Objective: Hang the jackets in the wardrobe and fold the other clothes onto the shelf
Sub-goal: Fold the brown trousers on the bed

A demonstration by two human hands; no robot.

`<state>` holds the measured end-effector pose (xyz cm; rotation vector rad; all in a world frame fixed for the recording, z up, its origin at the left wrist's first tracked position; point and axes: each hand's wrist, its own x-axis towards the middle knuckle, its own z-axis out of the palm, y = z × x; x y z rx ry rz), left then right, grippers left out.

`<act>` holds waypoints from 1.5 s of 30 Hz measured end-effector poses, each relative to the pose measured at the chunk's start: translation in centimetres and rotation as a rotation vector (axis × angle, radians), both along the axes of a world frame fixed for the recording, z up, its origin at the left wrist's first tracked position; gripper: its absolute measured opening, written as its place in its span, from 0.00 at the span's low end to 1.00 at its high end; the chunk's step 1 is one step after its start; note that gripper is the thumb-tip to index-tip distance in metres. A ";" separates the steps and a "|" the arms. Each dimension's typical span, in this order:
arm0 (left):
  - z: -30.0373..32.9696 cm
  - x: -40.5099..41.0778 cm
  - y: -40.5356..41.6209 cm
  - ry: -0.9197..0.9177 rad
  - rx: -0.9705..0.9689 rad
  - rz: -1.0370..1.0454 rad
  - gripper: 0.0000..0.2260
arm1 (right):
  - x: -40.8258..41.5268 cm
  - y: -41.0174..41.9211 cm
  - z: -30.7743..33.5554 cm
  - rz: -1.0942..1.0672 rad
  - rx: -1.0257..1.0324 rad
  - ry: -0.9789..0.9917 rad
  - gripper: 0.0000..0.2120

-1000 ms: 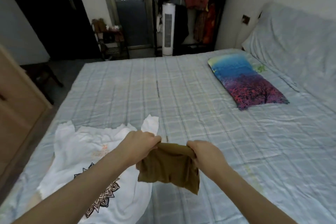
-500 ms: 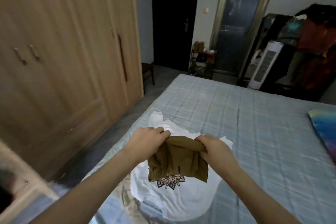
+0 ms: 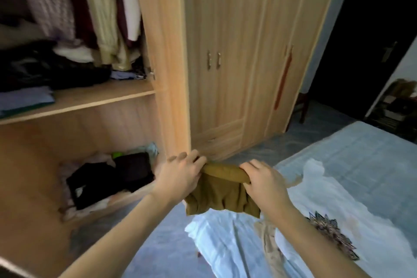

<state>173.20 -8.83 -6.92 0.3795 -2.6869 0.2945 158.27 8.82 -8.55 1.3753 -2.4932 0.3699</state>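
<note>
Brown folded cloth [image 3: 222, 192] pinched by both hands beside the wardrobe's open edge [image 3: 178, 97]

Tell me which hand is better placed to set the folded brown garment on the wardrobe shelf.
Left, probably. Both hands grip the brown garment, but the left hand is on the side nearer the open wardrobe, where the shelf lies up and to the left. The right hand would have to reach across.

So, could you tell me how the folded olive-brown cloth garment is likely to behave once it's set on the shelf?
The folded olive-brown cloth garment droops below both hands, so it is probably floppy. Held only by its top edge, it seems light. It may unfold unless supported.
</note>
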 end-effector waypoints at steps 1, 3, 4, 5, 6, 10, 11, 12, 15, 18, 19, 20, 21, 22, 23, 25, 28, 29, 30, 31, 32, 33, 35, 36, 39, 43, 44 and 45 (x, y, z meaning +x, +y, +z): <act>0.0 1.9 -1.5 -0.002 0.010 0.052 0.08 | 1.3 -2.1 0.0 0.031 -0.006 0.004 0.16; 0.0 5.3 -4.2 0.001 0.001 0.131 0.08 | 3.9 -5.9 0.0 0.083 -0.007 0.011 0.15; 0.0 7.0 -5.5 0.006 -0.012 0.168 0.09 | 5.2 -7.6 0.1 0.104 -0.004 0.008 0.15; 0.1 8.5 -6.5 0.004 -0.021 0.206 0.09 | 6.4 -9.2 0.2 0.129 -0.005 0.000 0.15; 0.1 10.0 -7.6 0.001 -0.025 0.245 0.09 | 7.6 -10.6 0.3 0.160 -0.009 -0.016 0.14; -0.3 14.8 -11.2 0.012 0.010 0.345 0.07 | 10.8 -15.2 0.7 0.294 -0.050 -0.078 0.11; -0.2 15.7 -11.7 0.025 0.020 0.360 0.07 | 11.4 -16.2 0.9 0.327 -0.053 -0.094 0.10; 0.0 16.6 -12.2 0.039 0.027 0.375 0.07 | 11.9 -17.1 1.0 0.360 -0.061 -0.113 0.10; 0.5 18.7 -13.3 0.069 0.025 0.415 0.07 | 13.1 -19.9 1.5 0.454 -0.075 -0.179 0.10; 0.5 20.2 -14.9 0.096 0.024 0.471 0.07 | 13.7 -22.9 1.5 0.516 -0.064 -0.221 0.09; 0.5 20.6 -15.7 0.102 0.027 0.485 0.07 | 13.8 -23.9 1.3 0.530 -0.062 -0.236 0.09; 0.4 20.9 -16.6 0.109 0.031 0.497 0.06 | 13.9 -25.0 1.2 0.547 -0.061 -0.252 0.10; 0.5 21.1 -17.3 0.119 0.034 0.502 0.06 | 13.9 -26.0 1.1 0.564 -0.061 -0.268 0.10; 0.6 21.3 -18.1 0.127 0.031 0.505 0.06 | 13.9 -27.1 1.1 0.582 -0.064 -0.280 0.10; 0.8 21.3 -18.9 0.133 0.022 0.507 0.07 | 13.9 -28.4 1.0 0.595 -0.066 -0.285 0.10; 1.4 21.2 -20.7 0.137 -0.005 0.518 0.08 | 13.5 -30.9 1.1 0.609 -0.067 -0.274 0.10; 1.8 20.3 -24.1 0.121 -0.013 0.523 0.09 | 12.4 -34.8 1.4 0.623 -0.087 -0.283 0.11; 1.9 19.8 -25.3 0.115 -0.005 0.524 0.08 | 11.9 -36.3 1.5 0.627 -0.090 -0.288 0.12; 2.1 19.4 -26.7 0.110 0.002 0.524 0.08 | 11.4 -37.7 1.7 0.631 -0.090 -0.290 0.12; 2.3 19.0 -28.0 0.104 0.010 0.523 0.07 | 10.8 -39.1 1.8 0.636 -0.092 -0.293 0.12; 2.6 18.5 -29.4 0.096 0.020 0.525 0.07 | 10.3 -40.5 1.9 0.642 -0.096 -0.296 0.11; 2.8 18.0 -30.8 0.086 0.026 0.529 0.06 | 9.8 -41.9 2.0 0.648 -0.099 -0.297 0.11; 3.1 17.1 -33.5 0.049 0.031 0.546 0.04 | 8.8 -44.7 2.0 0.650 -0.098 -0.295 0.11; 3.2 16.6 -34.9 0.028 0.034 0.557 0.04 | 8.3 -46.0 1.9 0.648 -0.095 -0.299 0.11; 3.5 15.6 -38.4 -0.003 0.038 0.586 0.06 | 7.2 -50.0 1.6 0.671 -0.090 -0.328 0.12; 3.7 15.2 -42.7 -0.027 0.114 0.649 0.08 | 6.7 -54.8 2.0 0.709 -0.095 -0.381 0.10; 3.7 15.2 -44.0 -0.037 0.119 0.661 0.09 | 6.7 -56.1 2.0 0.712 -0.091 -0.380 0.10; 3.8 15.3 -45.2 -0.044 0.121 0.672 0.09 | 6.6 -57.4 2.0 0.718 -0.090 -0.376 0.10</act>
